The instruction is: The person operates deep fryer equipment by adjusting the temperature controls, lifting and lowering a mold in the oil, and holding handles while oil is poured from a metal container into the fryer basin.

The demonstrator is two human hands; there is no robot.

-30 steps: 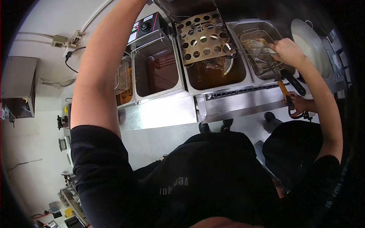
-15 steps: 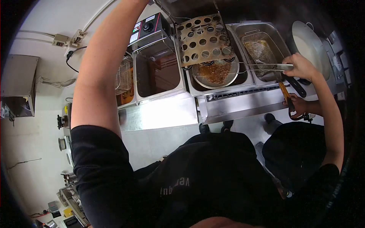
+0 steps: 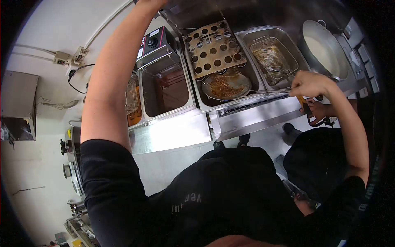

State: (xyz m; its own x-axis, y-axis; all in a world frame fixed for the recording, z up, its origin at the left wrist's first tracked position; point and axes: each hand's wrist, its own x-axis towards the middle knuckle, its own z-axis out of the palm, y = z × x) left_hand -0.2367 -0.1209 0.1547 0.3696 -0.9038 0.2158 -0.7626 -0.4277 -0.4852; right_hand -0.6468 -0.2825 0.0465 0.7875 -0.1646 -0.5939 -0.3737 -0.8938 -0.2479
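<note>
In my right hand (image 3: 310, 84), the fingers are wrapped round the end of a skimmer's long wire handle. The round mesh skimmer (image 3: 227, 86) holds brown crumbs and sits over the middle fryer well (image 3: 256, 78), at its near side. Behind it, a browned metal plate with rows of round holes (image 3: 214, 50) leans over the same well. My left hand (image 3: 151, 4) is raised at the top edge of the view; most of it is cut off and its fingers are hidden.
Another person's hand (image 3: 317, 111) grips a tool with black and orange handles beside my right hand. A wire fry basket (image 3: 272, 59) sits in the right well. A large metal bowl (image 3: 306, 35) with pale contents stands beyond. Dark oil (image 3: 170, 92) fills the left well.
My right hand has come down toward the counter's front edge, and the skimmer's bowl now looks more tilted. The view has shifted slightly. The other person's hand stays nearby.
</note>
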